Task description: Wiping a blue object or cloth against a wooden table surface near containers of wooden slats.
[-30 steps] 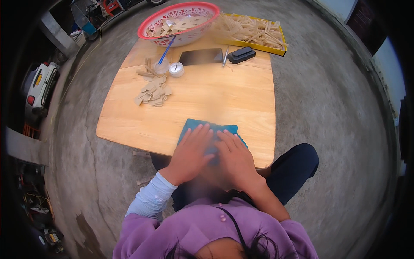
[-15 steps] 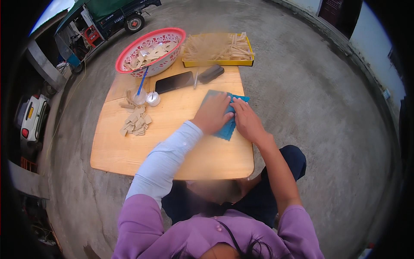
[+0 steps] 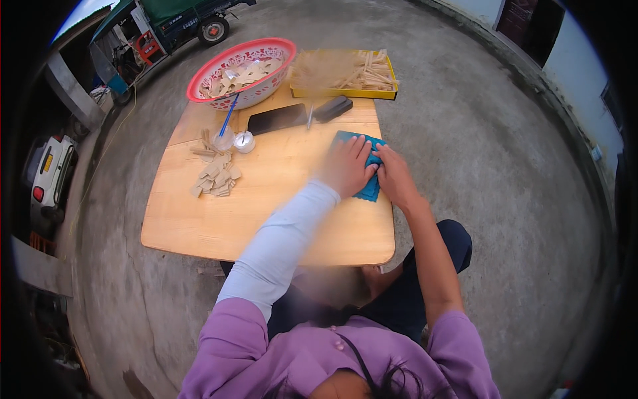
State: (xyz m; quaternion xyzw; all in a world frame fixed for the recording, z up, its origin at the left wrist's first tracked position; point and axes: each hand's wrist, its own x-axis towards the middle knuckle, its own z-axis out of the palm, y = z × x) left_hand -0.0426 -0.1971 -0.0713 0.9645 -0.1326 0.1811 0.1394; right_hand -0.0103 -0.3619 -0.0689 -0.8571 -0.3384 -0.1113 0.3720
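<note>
A blue cloth (image 3: pixel 367 193) lies near the right edge of a light wooden table (image 3: pixel 299 234), partly covered by both hands. My left hand (image 3: pixel 349 166) lies flat across its left part, fingers stretched forward; a blurred patch veils the back of this hand. On the cloth's right edge, my right hand (image 3: pixel 397 174) has its fingers bent over the fabric, close beside the left fingertips. How the cloth is folded beneath the hands is hidden.
Left on the table are cut tan pieces (image 3: pixel 218 176), a clear cup (image 3: pixel 224 139) with a blue stick and a small white jar (image 3: pixel 244 141). Behind lie a black phone (image 3: pixel 277 119), a dark case (image 3: pixel 333 108), a red-rimmed basin (image 3: pixel 256 94) and a yellow tray (image 3: pixel 345 94) of pale strips.
Both hands have shifted a little to the right on the table. Less of the blue cloth shows on its left and near sides. The whole view has also moved slightly.
</note>
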